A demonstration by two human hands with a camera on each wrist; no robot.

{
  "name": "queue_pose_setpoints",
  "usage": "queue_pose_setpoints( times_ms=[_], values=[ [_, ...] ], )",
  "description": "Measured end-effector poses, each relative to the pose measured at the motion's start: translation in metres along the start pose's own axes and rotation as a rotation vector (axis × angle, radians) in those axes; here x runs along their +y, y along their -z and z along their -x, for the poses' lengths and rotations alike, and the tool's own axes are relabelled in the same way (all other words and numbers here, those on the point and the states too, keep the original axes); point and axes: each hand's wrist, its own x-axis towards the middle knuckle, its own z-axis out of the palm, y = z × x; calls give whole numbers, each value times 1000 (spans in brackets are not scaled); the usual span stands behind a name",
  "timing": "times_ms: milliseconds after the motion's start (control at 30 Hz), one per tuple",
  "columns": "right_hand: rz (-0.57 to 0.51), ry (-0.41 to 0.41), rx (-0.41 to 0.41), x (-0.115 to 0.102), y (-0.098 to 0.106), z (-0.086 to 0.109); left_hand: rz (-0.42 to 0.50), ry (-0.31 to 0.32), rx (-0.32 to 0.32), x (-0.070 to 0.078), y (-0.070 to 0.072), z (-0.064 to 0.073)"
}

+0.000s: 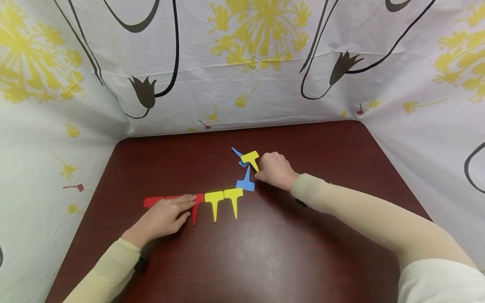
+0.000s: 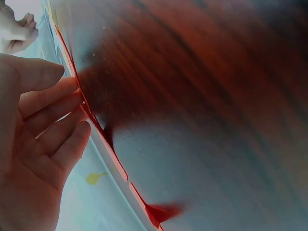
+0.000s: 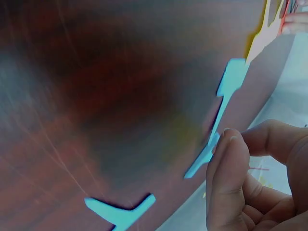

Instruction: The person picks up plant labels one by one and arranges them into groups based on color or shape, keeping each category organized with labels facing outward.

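Note:
Thumb and fingers of my right hand (image 1: pixel 275 170) pinch the stem of a yellow T-shaped plant label (image 1: pixel 250 157), over the blue labels in the head view. One blue plant label (image 1: pixel 246 184) lies stem-up left of this hand. Another blue label (image 1: pixel 237 152) is partly covered by the yellow one. In the right wrist view, a further blue label (image 3: pixel 120 214) lies on the table. My left hand (image 1: pixel 165 216) rests with extended fingers on a row of red plant labels (image 1: pixel 153 201), its fingertips on the rightmost red label (image 1: pixel 198 199), hiding part of the row.
Two yellow labels (image 1: pixel 214 196) continue the row right of the red ones, stems toward me. Everything lies on a dark red-brown table (image 1: pixel 265 252). A patterned white cloth (image 1: pixel 235 92) hangs behind and at both sides.

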Motion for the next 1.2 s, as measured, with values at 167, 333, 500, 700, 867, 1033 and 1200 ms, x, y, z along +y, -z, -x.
queue_pose_setpoints(
  times_ms=[167,333,500,700,867,1033,1200],
  values=[
    [-7,26,-8,1,-4,14,6,-2,3,0,1,1],
    [-24,69,4,1,-4,26,2,-2,6,-2,1,1],
    [-43,84,13,-1,-2,37,-6,-5,10,-3,0,1],
    [-55,67,-8,-2,-4,52,2,-6,11,-2,0,0],
    [-47,69,-13,0,-10,65,4,-14,18,-1,-1,-1],
    [-23,72,-3,-1,-17,76,5,-4,4,0,-1,-1],
    [-21,85,0,-5,-22,84,4,-1,0,-1,0,0]
  ],
)
